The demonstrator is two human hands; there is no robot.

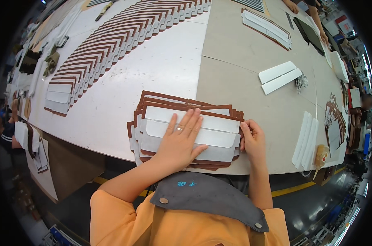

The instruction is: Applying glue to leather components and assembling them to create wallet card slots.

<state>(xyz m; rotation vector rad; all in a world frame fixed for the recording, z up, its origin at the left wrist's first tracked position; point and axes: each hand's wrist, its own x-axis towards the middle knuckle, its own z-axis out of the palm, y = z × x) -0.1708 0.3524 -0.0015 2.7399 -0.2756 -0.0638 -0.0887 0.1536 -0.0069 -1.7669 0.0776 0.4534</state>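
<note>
A brown-edged panel pile (pixel 218 141) lies on the table (pixel 161 78), left hand (pixel 181 143) spread flat on top, right hand (pixel 254 139) at its right end, grip unclear. Beyond, leftward, spreads a fanned panel row (pixel 112 41); white strips (pixel 305 141) lie rightward.

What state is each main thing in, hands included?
Panel stack: piled, edges uneven.
Left hand: open, palm down on the stack.
Right hand: curled at the stack's right edge.
Long panel row: fanned, overlapping.
White slotted panel: lying flat.
White strips: side by side.
</note>
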